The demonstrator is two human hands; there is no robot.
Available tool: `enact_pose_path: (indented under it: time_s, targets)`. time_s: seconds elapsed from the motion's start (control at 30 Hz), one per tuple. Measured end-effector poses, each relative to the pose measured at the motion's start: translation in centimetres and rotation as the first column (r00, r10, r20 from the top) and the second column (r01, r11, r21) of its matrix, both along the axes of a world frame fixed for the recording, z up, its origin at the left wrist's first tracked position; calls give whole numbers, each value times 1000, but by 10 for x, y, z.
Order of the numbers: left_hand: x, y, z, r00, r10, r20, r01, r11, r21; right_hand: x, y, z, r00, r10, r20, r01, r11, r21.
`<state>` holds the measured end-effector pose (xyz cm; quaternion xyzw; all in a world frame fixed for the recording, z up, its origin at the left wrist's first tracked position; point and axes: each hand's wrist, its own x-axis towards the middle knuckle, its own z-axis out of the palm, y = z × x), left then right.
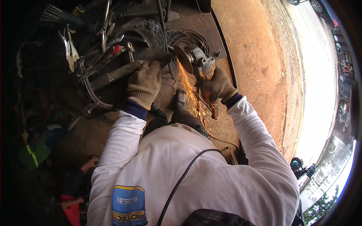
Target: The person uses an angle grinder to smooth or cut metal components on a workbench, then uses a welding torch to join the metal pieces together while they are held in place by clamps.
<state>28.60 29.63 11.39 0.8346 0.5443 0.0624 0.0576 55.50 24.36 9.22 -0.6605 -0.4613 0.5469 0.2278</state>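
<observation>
We find the angle grinder (205, 67) in the gloved right hand (220, 83), forward of the wearer's body. The fingers of that hand are closed around its housing; their tips are hidden from us. The grinder's disc (184, 60) stands on edge, and orange sparks (190, 90) stream from it toward the wearer. We place the gloved left hand (145, 83) left of the grinder, on the end of a flat steel bar (115, 75). Its fingers are bent together over the metal; with their tips concealed, we cannot tell whether they pinch it.

Just beyond the grinder we note a coil of wire (196, 37) upon a steel plate (210, 27). To the grinder's left lies an open-end wrench (120, 38); well to its left, locking pliers (69, 51). A wire brush (52, 14) is farther left and beyond the grinder. A shoe (181, 97) is on the grinder's near side, beside the sparks.
</observation>
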Motion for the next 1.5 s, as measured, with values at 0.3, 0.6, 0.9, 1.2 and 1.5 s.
enact_pose_path:
  time_s: [0.3,0.6,0.9,1.2,1.5]
  targets:
    - [0,1,-1,1000,-5,22,6,1000,-10,4,-17,-20,999,3,34,-8,989,145]
    - [0,2,-1,1000,-6,7,6,1000,-13,0,-12,-13,999,5,32,-7,997,77]
    - [0,1,-1,1000,-13,-4,13,1000,5,2,-4,-11,1000,27,-4,-27,996,80]
    - [2,2,3,1000,-3,-5,2,1000,-25,9,-8,-28,998,52,-41,-49,997,60]
    - [2,2,2,1000,5,-4,-5,999,-48,5,-10,-16,998,46,50,-44,999,-22]
